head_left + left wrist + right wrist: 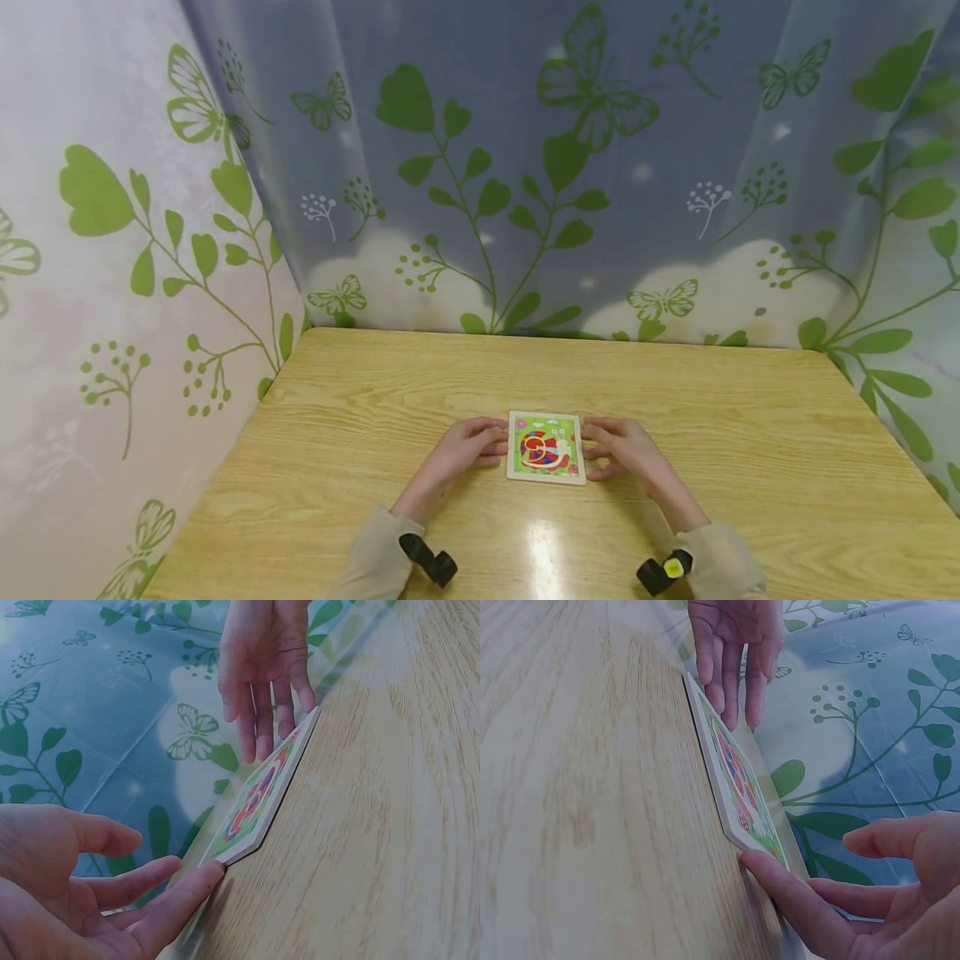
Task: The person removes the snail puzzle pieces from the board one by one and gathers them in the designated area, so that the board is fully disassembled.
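A small square picture puzzle (545, 447) with a pale frame lies flat on the wooden table, showing a red and white snail on green. At its left side is my left hand (470, 446), fingers loosely bent and spread; in the left wrist view a fingertip (214, 871) meets the puzzle's edge. Opposite, my right hand (624, 447) lies along the right side, with a fingertip (756, 861) at the frame's corner in the right wrist view. Neither hand curls round the puzzle, and both thumbs stay off it.
The wood-grain table (375, 383) extends to a curtain (480, 167) with green leaves and butterflies at the back. A similar printed cloth (112, 275) hangs along the left side. Black wrist cameras (429, 560) sit over both sleeves.
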Motion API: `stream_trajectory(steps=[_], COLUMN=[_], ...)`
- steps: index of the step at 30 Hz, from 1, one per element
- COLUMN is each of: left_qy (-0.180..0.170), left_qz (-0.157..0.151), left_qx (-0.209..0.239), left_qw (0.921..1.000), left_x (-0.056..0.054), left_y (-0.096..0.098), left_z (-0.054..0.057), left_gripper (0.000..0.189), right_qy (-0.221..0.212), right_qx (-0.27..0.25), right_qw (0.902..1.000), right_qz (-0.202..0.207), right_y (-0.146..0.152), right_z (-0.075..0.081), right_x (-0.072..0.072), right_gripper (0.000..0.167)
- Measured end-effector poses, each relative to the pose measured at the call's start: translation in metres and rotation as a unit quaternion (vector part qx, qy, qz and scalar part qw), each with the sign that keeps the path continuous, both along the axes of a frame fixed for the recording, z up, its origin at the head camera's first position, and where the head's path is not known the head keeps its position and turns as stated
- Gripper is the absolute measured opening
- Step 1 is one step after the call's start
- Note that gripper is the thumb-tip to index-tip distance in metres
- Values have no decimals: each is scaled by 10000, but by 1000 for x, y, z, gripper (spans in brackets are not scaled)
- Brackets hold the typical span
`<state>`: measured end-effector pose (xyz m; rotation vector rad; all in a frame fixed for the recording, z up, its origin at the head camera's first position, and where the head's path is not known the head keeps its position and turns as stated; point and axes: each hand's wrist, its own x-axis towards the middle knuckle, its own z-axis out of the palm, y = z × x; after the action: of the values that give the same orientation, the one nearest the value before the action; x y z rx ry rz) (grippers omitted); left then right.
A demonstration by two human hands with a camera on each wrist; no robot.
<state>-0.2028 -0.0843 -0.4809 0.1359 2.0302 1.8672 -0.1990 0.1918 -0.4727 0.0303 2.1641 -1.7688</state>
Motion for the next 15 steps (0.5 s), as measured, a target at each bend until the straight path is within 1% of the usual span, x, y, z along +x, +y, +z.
stream_trajectory(steps=[5, 8, 10, 12, 14, 15], left_qy=[52, 232, 480, 809, 1241, 1464], left_qz=[-59, -25, 10, 11, -73, -140], left_qx=[-75, -197, -305, -483, -758, -945], left_qw=[9999, 9995, 9984, 9956, 9893, 9846], left_x=[0, 0, -1, -1, -1, -1], left_y=[-1, -2, -2, -3, -2, -1], left_z=[0, 1, 2, 4, 6, 6], left_gripper=[39, 38, 38, 38, 37, 36], right_qy=[-24, -3, 57, 136, 208, 252], right_qx=[16, 80, 171, 277, 366, 407], right_qw=[10000, 10000, 9998, 9995, 9991, 9989], right_qz=[-31, -6, -17, -15, -23, -9], right_y=[0, 1, 2, 2, 3, 4], right_z=[0, 1, 1, 3, 4, 4], right_x=[0, 0, 0, 1, 1, 0], right_gripper=[51, 52, 52, 52, 50, 49])
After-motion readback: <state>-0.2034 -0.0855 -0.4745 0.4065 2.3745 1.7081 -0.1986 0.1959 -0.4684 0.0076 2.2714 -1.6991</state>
